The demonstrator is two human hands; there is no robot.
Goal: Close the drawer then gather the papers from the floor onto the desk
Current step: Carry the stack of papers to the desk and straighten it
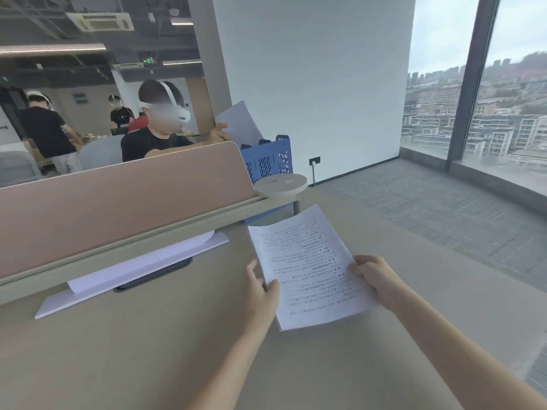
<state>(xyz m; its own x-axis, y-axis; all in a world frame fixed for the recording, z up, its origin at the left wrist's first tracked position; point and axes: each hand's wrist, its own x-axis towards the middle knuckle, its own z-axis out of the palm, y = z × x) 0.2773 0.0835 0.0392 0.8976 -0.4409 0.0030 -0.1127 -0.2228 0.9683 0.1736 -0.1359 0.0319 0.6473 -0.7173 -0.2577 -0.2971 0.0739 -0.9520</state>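
Both bare forearms reach in from the bottom edge, converging toward centre. Left hand (260,291): thumb on top, fingers curled under, pinching the near-left edge of the papers (310,267). Right hand (376,279): knuckles up, fingers folded over the right edge of the papers, gripping it. Wrists roughly straight, right arm more extended. Both hands sit above the desk (148,350), toward its right side.

Printed papers (307,267), text illegible
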